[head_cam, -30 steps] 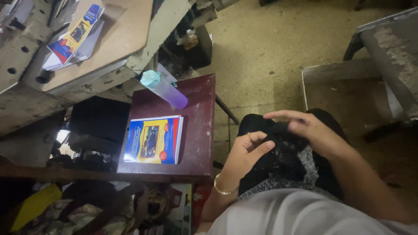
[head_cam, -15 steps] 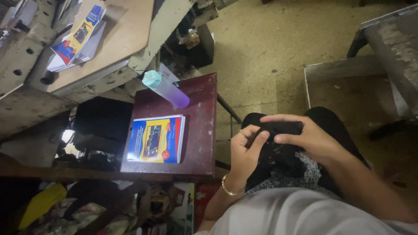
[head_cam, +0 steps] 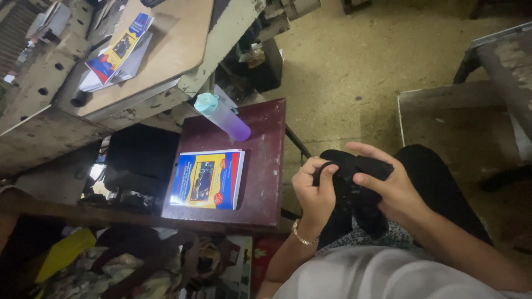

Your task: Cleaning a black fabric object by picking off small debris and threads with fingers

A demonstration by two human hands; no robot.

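Over my lap, both hands grip a piece of black cloth (head_cam: 354,177). My left hand (head_cam: 315,191), with a gold bangle at the wrist, clutches its left end in a closed fist. My right hand (head_cam: 390,185) pinches the right part, thumb and fingers wrapped over the fabric. The cloth hangs down between the hands onto my dark trousers (head_cam: 438,188). Just left of my left hand stands a small dark red table (head_cam: 263,166) with a colourful book (head_cam: 208,178) and a lying purple bottle (head_cam: 221,115) with a teal cap.
A wooden workbench (head_cam: 172,50) with booklets (head_cam: 113,52) stands at the upper left. A black bag (head_cam: 141,158) sits under it. Cluttered bags and cloth (head_cam: 122,266) fill the lower left. A metal frame (head_cam: 443,97) and grey bench (head_cam: 507,61) stand on the concrete floor to the right.
My left hand rose from my lap and closed on the left end of the black cloth. Both hands lifted the cloth slightly away from my body.
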